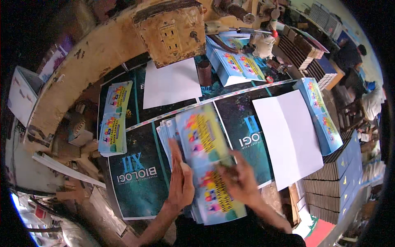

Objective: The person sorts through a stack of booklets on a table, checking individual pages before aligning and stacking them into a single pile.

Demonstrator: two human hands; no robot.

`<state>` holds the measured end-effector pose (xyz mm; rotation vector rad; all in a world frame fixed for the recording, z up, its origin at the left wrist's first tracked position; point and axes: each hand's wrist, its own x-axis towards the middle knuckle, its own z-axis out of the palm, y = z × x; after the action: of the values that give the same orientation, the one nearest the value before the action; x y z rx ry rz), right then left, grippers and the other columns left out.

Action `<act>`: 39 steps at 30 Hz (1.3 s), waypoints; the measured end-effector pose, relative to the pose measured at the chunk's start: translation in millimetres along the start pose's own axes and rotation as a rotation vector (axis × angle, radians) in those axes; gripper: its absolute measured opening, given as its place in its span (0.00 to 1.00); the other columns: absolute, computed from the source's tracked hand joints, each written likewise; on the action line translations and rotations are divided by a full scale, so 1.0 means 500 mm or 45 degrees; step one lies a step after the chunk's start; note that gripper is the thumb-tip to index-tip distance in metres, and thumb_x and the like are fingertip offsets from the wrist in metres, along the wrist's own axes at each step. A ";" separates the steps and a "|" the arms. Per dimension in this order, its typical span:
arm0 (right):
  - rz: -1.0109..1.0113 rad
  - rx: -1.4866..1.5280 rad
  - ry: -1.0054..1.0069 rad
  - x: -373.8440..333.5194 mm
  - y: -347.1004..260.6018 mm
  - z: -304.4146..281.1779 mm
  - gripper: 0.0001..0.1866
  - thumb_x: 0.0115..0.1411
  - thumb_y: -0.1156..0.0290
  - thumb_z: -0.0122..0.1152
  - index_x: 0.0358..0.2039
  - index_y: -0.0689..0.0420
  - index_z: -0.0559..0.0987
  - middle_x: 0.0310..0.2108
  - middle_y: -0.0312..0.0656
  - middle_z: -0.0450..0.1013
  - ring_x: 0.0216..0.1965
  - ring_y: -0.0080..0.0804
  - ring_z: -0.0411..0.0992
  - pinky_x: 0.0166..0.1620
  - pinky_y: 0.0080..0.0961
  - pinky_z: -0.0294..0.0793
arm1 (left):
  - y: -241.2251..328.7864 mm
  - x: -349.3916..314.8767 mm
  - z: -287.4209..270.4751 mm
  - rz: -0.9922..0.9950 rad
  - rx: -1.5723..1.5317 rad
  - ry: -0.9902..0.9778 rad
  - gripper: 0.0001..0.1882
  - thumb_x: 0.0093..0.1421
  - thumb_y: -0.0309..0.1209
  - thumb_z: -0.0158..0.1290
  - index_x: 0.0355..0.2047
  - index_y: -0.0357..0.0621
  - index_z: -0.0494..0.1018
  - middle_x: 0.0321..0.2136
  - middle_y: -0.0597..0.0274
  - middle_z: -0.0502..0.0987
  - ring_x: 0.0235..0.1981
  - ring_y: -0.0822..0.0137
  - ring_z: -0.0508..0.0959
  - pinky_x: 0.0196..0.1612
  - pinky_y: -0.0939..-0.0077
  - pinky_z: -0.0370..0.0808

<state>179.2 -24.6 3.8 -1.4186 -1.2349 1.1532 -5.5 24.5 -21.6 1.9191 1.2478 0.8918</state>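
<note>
Close in front of me is a stack of blue and yellow printed cover sheets [201, 136], slightly smeared by motion. My left hand [181, 181] stands on edge along its left side, fingers stretched out and pointing away from me. The right hand [242, 181] grips the stack's right edge, with its fingers blurred. More light blue sheets [164, 131] peek out under the left side. Another pile of the same covers [112, 136] lies at the left of the dark printed table sheet [142, 193]. To the right rests a creased white sheet [290, 136], beside a further cover pile [323, 117].
Over the far side hangs a worn yellow machine housing [169, 37], above a second white sheet [173, 84] and a dark cylinder [204, 73]. Covers [236, 64] are piled behind. Bound book stacks [329, 185] stand at the right. A person [349, 61] is in the background.
</note>
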 end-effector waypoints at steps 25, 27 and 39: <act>-0.851 -1.140 -0.486 -0.076 0.055 0.047 0.33 0.61 0.66 0.54 0.68 0.54 0.63 0.75 0.48 0.47 0.76 0.47 0.44 0.74 0.54 0.41 | -0.176 0.195 -0.087 0.156 0.369 0.111 0.30 0.64 0.38 0.56 0.65 0.46 0.65 0.56 0.46 0.73 0.60 0.48 0.70 0.64 0.44 0.57; -0.870 -1.227 -0.476 -0.068 0.060 0.044 0.32 0.62 0.64 0.56 0.67 0.51 0.64 0.75 0.48 0.45 0.76 0.44 0.43 0.75 0.52 0.42 | -0.152 0.192 -0.088 0.102 0.247 0.124 0.32 0.64 0.38 0.55 0.67 0.44 0.63 0.60 0.42 0.70 0.64 0.46 0.66 0.66 0.42 0.54; -0.156 -0.776 0.136 0.013 0.009 -0.168 0.35 0.53 0.48 0.74 0.51 0.61 0.75 0.56 0.53 0.73 0.61 0.52 0.69 0.59 0.46 0.72 | 0.012 0.022 0.024 0.201 1.089 -0.128 0.40 0.70 0.51 0.42 0.71 0.33 0.52 0.71 0.33 0.49 0.74 0.41 0.46 0.71 0.37 0.33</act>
<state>263.4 -22.9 12.4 -1.7823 -1.6522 0.6249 10.7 31.0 -21.2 2.7033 1.5820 0.3193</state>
